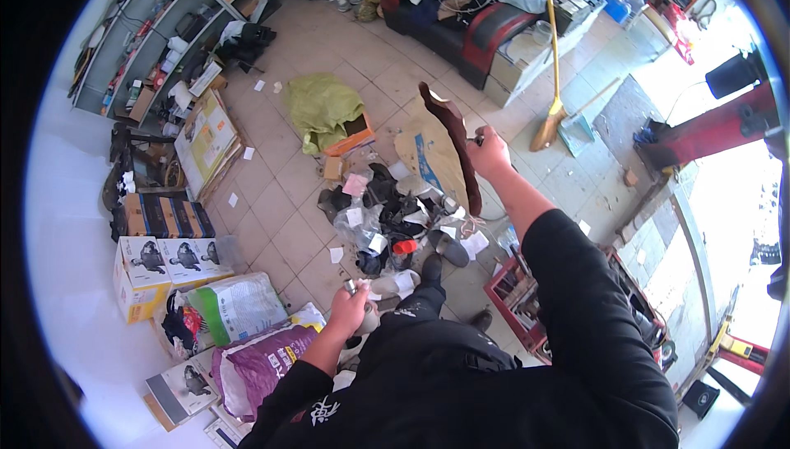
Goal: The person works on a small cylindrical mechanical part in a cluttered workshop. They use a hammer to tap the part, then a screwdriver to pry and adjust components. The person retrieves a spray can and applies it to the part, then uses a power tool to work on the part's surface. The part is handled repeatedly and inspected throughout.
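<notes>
Right hand (490,151) is gripping a small dark object (476,140) out in front, fingers curled in tight, and it's sitting right beside a long dark-brown strip (469,173). I can't tell from here whether they're actually touching. The strip is running crooked along the edge of a tan sheet with a blue band (418,148), just beyond the junk pile (395,206). My guess is the arm is stretching that far because the pile is hogging the floor by the person's feet.

Left hand (349,311) is hanging low near the body, wrapped around a metal-topped cylinder (351,287). The grip is leaving the top poking out, probably just the handy way to carry it.

Containers, then: an olive woven sack (323,103) is draping over an orange box (352,143), whose inside is looking too dark to read. The red crate (512,318) by the right leg is holding jumbled odds and ends. On the left, a purple sack (267,358) is slumping against a green-and-white bag (239,309), contents hidden, and yellow-and-white cartons (144,305) are standing behind, likely lined up there for the wall.
</notes>
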`<state>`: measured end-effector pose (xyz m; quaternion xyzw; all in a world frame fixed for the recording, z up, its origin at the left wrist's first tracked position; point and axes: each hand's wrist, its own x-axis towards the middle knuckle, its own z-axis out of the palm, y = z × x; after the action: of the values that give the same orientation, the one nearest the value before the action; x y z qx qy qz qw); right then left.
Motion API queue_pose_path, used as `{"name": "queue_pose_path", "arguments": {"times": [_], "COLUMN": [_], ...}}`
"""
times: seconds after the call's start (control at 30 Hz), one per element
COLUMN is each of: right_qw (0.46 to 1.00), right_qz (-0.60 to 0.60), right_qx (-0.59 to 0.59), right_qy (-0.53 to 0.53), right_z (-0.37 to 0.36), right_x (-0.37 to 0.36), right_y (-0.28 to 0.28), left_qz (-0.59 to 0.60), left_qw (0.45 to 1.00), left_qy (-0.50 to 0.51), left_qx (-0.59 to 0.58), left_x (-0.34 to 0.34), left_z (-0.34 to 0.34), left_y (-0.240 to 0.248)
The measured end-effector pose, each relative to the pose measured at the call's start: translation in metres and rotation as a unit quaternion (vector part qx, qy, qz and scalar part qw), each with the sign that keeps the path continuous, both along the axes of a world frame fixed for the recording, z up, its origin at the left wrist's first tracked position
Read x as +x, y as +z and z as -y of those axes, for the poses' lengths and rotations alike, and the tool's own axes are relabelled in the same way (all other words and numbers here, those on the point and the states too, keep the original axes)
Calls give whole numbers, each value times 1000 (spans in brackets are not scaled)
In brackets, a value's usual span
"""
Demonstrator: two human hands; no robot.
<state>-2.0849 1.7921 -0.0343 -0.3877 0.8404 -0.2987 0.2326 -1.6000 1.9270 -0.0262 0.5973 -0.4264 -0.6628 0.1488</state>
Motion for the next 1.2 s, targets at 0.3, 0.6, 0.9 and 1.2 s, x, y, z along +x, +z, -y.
{"name": "queue_pose_path", "arguments": {"times": [0.3,0.6,0.9,1.2], "right_qw": [974,905,976,732], "right_qz": [-9,419,149,264], "right_qx": [188,65,-151,-322], "right_qy": [127,33,36,-539], "right_z": [-27,-202,-270,-560], "right_x": [3,91,79,82], "right_y": [-43,114,208,185], "left_qz": [-10,-113,-49,-164], "left_qw": [1000,936,681,816], "left_qy": [8,-312,-629,-554], "left_qx": [19,-117,-372,4], "left_x": [-9,-175,-294,-335], "left_z": [42,99,33,-26], "left_y": [2,77,159,135]}}
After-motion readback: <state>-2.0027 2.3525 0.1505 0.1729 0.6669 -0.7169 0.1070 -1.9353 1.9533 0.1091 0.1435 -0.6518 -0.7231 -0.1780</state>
